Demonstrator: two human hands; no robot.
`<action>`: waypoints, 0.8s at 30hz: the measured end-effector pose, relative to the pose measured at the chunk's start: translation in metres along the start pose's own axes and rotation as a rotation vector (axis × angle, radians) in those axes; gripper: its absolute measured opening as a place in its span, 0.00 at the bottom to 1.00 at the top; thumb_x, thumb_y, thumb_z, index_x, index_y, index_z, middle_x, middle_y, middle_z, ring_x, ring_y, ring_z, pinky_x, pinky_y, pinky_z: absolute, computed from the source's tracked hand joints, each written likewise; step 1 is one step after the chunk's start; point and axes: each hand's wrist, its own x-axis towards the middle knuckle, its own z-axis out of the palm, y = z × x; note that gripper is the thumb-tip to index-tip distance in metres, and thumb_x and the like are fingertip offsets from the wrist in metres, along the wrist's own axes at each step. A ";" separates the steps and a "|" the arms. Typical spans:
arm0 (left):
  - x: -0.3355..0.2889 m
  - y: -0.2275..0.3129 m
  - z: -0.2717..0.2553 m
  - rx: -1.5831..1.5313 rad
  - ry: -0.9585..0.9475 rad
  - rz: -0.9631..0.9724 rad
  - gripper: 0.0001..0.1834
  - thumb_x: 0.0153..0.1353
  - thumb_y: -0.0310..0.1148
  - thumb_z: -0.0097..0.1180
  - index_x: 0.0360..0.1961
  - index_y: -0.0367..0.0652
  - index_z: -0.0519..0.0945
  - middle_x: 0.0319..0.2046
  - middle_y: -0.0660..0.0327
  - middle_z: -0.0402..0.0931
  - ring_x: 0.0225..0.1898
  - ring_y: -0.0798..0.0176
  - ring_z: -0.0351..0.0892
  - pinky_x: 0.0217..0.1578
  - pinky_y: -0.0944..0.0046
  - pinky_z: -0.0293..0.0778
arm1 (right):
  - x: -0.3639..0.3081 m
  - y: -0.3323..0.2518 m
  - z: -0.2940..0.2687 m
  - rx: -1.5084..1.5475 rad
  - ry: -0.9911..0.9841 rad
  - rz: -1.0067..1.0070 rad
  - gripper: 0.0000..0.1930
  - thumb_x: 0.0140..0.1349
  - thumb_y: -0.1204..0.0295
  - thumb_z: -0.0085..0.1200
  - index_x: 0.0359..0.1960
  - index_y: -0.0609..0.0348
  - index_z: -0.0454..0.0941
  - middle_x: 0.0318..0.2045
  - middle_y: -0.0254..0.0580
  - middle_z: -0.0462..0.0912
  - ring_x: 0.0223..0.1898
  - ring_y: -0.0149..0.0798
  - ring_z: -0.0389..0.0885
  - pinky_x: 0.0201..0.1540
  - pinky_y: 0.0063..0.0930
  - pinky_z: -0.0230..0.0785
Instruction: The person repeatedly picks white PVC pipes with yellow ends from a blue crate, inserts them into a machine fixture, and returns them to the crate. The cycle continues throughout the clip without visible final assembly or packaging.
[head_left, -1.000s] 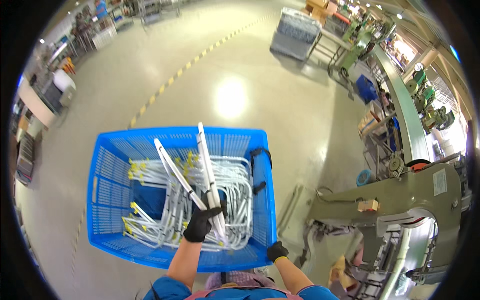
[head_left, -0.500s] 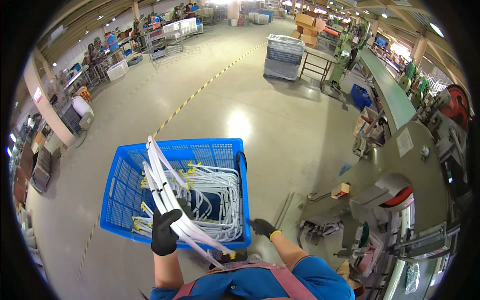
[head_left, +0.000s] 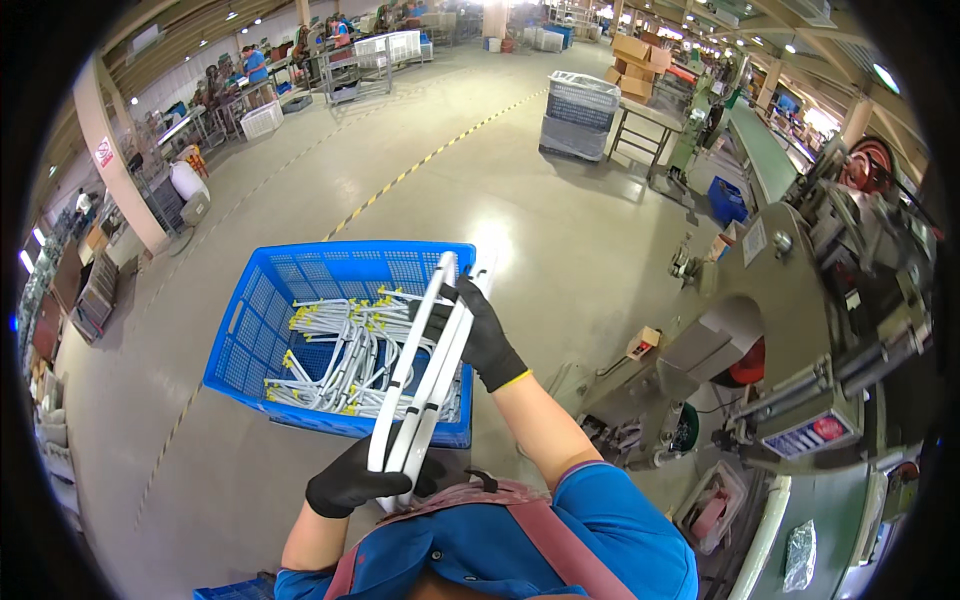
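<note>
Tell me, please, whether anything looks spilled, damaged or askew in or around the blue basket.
Only mildly: inside the blue basket, some white tubes lie askew, crossing at differing angles rather than in one neat stack. I see nothing spilled or plainly damaged.

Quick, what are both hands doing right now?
Left hand: closed, holding white tubes near their lower ends.
Right hand: closed, holding the same tubes farther up.

White tubes (head_left: 440,375) hide part of left hand (head_left: 350,485) and right hand (head_left: 488,345); blue plastic crate's (head_left: 240,345) right wall partly blocked behind right hand; blue object (head_left: 235,591) below left hand cut by lower edge, kind unclear.
</note>
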 end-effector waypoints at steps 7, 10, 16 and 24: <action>-0.096 -0.075 -0.034 0.270 -0.107 -0.151 0.32 0.49 0.25 0.67 0.56 0.34 0.70 0.46 0.54 0.79 0.48 0.61 0.78 0.48 0.61 0.74 | -0.071 -0.020 0.014 0.270 -0.068 -0.139 0.35 0.60 0.45 0.49 0.51 0.72 0.70 0.47 0.65 0.76 0.53 0.58 0.73 0.60 0.49 0.63; -0.134 -0.128 -0.064 0.531 -0.108 -0.232 0.32 0.49 0.26 0.68 0.57 0.38 0.71 0.47 0.59 0.78 0.47 0.63 0.77 0.51 0.63 0.71 | -0.112 0.006 0.040 0.312 -0.051 -0.102 0.41 0.59 0.41 0.48 0.53 0.76 0.66 0.51 0.65 0.73 0.54 0.58 0.72 0.59 0.48 0.64; -0.186 -0.226 -0.087 0.620 -0.022 -0.210 0.28 0.59 0.33 0.60 0.59 0.37 0.67 0.52 0.57 0.73 0.53 0.62 0.71 0.56 0.61 0.66 | -0.197 0.140 0.080 0.111 -0.010 -0.082 0.31 0.65 0.48 0.43 0.54 0.67 0.69 0.55 0.58 0.72 0.58 0.53 0.70 0.60 0.45 0.63; -0.143 -0.203 -0.047 -0.054 -0.043 -0.030 0.37 0.65 0.57 0.40 0.59 0.32 0.66 0.50 0.49 0.74 0.51 0.56 0.74 0.53 0.59 0.68 | -0.307 0.267 0.093 -0.323 -0.025 0.440 0.14 0.69 0.65 0.44 0.29 0.59 0.74 0.22 0.33 0.75 0.22 0.27 0.71 0.28 0.19 0.66</action>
